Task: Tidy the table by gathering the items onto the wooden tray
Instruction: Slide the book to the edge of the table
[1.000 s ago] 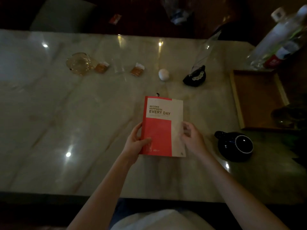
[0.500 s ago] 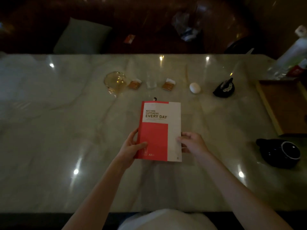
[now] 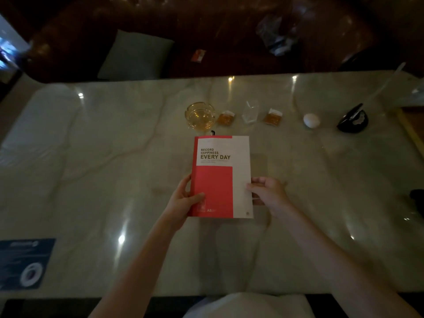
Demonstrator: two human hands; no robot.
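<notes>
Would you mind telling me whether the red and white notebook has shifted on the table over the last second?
Yes. The notebook now sits nearer the glass ashtray, its top edge almost under it, whereas earlier it lay below the white egg.

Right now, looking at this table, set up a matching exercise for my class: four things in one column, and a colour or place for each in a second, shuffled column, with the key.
Things
1. notebook
2. egg
3. ashtray
4. cushion

Descriptions
A. white, lying between a packet and a black object
B. red and white, held in both hands
C. grey, on the sofa beyond the table
D. amber glass, leftmost in the row

Pairs: 1-B, 2-A, 3-D, 4-C
</notes>
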